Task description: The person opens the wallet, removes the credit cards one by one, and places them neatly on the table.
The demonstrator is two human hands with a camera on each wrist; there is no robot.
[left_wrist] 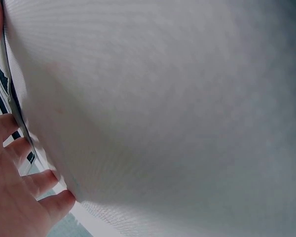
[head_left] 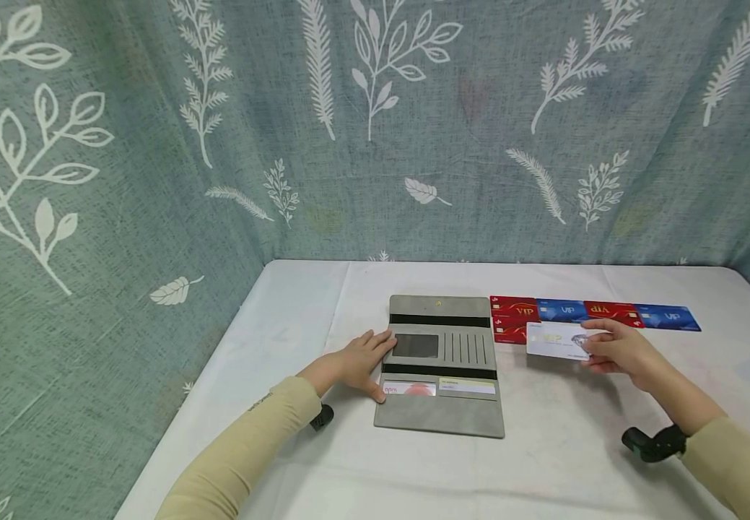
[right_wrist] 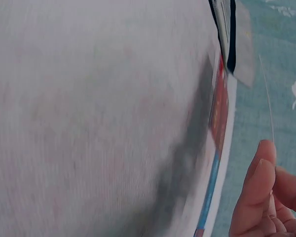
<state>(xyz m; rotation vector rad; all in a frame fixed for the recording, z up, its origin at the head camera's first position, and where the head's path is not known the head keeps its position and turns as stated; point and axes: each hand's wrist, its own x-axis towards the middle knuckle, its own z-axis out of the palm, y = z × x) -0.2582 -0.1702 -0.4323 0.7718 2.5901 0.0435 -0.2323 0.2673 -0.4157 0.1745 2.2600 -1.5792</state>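
Observation:
A grey wallet (head_left: pixel 439 422) lies unfolded on the table in the head view. At its left edge rests my left hand (head_left: pixel 356 363), fingers spread and touching it; the left wrist view shows these fingers (left_wrist: pixel 42 182) beside the wallet's edge. My right hand (head_left: pixel 623 348) pinches a white VIP card (head_left: pixel 551 341) by its right end, to the right of the wallet. In the right wrist view this card (right_wrist: pixel 267 101) appears edge-on between thumb and fingers. Two cards, one white and pink (head_left: pixel 408 388) and one pale (head_left: pixel 467 386), sit in the wallet's lower slots.
Beyond the white card, red (head_left: pixel 513 308) and blue VIP cards (head_left: pixel 668 317) form a row. Another red card (head_left: pixel 507 331) lies below the row's left end, partly hidden. A leaf-patterned curtain (head_left: pixel 362 209) stands behind the white-covered table (head_left: pixel 439 477).

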